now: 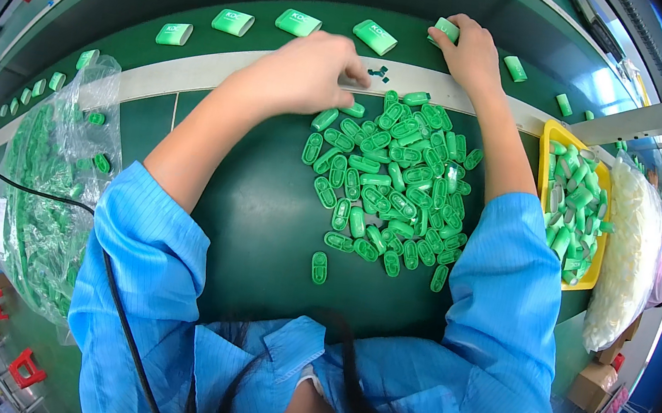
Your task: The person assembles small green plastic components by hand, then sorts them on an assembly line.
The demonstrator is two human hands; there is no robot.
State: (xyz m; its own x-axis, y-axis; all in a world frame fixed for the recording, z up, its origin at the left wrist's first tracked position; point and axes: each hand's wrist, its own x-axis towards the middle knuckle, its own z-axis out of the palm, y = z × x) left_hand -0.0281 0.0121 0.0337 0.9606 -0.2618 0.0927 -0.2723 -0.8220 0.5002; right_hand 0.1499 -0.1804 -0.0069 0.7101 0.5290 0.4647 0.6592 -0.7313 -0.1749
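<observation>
My right hand grips a small green-and-white plastic shell between thumb and fingers, over the green belt at the far side. My left hand is over the pale rail, fingers bent and apart, with nothing visible in them. Just beyond its fingertips, several tiny dark green chips lie on the rail. Below both hands, a heap of green oval plastic parts with raised rims is spread on the dark green table. One such oval part lies apart, nearer to me.
Green-and-white shells stand in a spaced row along the belt. At right, a yellow tray holds more shells, beside a bulging bag of pale pieces. A clear plastic bag of green parts and a black cable are at left.
</observation>
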